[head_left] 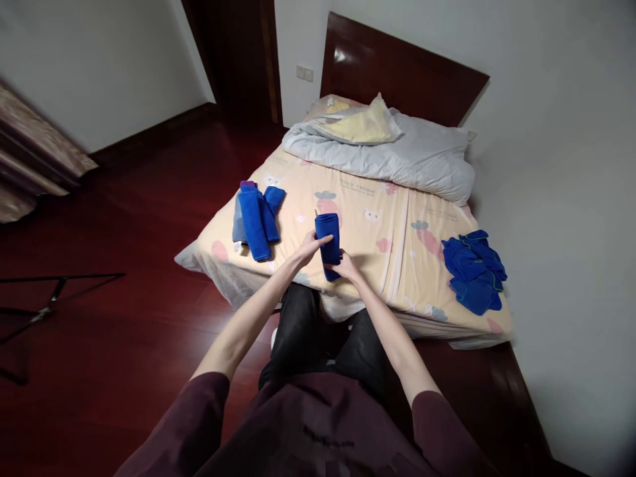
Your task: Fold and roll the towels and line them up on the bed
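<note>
Both my hands grip a blue towel (330, 240) folded into a narrow bundle, held over the near part of the bed. My left hand (312, 245) is closed on its left side, thumb across the front. Lower down, my right hand (346, 266) holds the right side near the bottom end. To the left lies a pile of folded blue towels (258, 222), with grey and purple ones partly showing beneath. A loose heap of crumpled blue towels (474, 270) rests at the bed's right corner.
The bed (362, 218) has a patterned sheet under a clear cover. A grey quilt (422, 149) and a yellow pillow (368, 124) lie by the dark headboard (397, 69). At left stands a black metal frame (54, 295); a curtain (37, 156) hangs behind.
</note>
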Available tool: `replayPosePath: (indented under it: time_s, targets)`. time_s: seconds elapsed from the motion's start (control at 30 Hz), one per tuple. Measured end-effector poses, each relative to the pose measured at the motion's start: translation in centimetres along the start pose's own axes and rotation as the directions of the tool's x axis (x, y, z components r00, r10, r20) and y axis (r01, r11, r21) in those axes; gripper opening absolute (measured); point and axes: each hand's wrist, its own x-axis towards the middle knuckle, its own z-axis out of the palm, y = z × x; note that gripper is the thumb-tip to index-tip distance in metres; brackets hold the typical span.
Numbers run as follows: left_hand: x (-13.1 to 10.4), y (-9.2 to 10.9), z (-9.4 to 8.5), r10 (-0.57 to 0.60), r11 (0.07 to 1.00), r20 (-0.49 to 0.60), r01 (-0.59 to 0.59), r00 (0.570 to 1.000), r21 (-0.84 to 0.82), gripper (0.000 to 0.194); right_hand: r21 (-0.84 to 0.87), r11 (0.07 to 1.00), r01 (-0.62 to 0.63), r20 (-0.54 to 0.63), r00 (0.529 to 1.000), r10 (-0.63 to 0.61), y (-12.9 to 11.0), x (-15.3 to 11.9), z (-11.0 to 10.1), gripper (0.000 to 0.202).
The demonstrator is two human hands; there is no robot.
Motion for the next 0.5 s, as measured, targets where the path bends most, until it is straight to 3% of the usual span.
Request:
replayPosePath:
  time_s: [0.2, 0.37, 0.5]
  targets:
    - [1.7, 5.5, -4.9, 0.096, 0.967, 0.085, -0.113, 0.992, 0.227, 0.045, 0.085, 0.992, 0.092, 0.014, 0.996, -0.093, -4.6, 3.5, 4.2, 0.043]
    - [2.5, 7.5, -8.5, 0.133, 0.952, 0.109, -0.157, 0.985, 0.264, 0.05, 0.118, 0.987, 0.114, 0.018, 0.993, -0.117, -7.3, 5.9, 6.6, 0.044]
    - [2.5, 8.2, -10.3, 0.151, 0.939, 0.091, -0.172, 0.984, 0.296, 0.055, 0.163, 0.98, 0.115, 0.025, 0.992, -0.121, -7.9, 7.5, 8.4, 0.048]
